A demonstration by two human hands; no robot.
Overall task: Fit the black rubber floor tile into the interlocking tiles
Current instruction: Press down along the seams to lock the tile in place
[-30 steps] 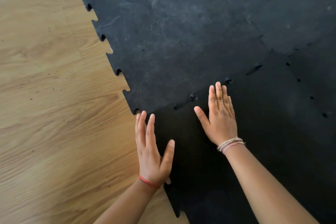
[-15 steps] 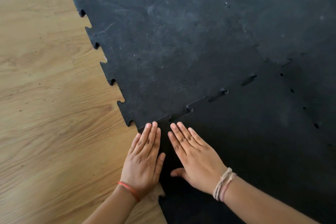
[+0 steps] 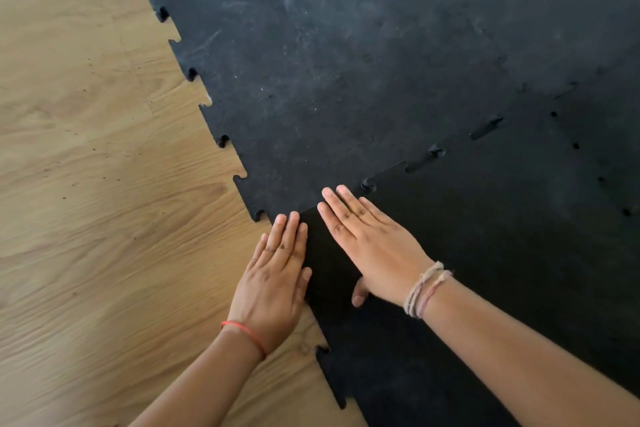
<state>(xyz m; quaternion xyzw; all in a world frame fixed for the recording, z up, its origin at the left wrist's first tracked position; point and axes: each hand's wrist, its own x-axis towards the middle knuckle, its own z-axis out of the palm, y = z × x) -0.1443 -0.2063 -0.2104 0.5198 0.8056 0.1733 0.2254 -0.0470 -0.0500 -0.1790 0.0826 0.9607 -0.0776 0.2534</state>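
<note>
Wood floor [image 3: 104, 218]: bare plank surface on the left, grain visible; cut off at the left and bottom edges of the view.
Left hand [image 3: 273, 284]: flat, palm down, fingers straight and together, gripping nothing. It lies across the left edge of the near tile at its far corner (the tile edge beneath it is hidden). A red thread band [image 3: 244, 333] circles the wrist.
Black rubber floor tile [image 3: 485, 288]: near tile, darker and cleaner than its neighbours, lying flat on the floor at lower centre and right. Its near and right portions run out of view or sit under the forearms. One notch shows on its left edge below the left wrist.
Right hand [image 3: 374, 246]: flat, palm down, fingers extended, holding nothing; fingertips reach the seam near the corner. Thumb partly tucked under. Pale cord bracelets [image 3: 427, 288] at the wrist.
Seam [image 3: 426, 158]: tabs partly engaged; dark gaps remain open along it toward the right.
Interlocking tiles [image 3: 346, 62]: laid tiles beyond the seam, scuffed and dusty grey; joints on the far right hard to trace in shadow.
</note>
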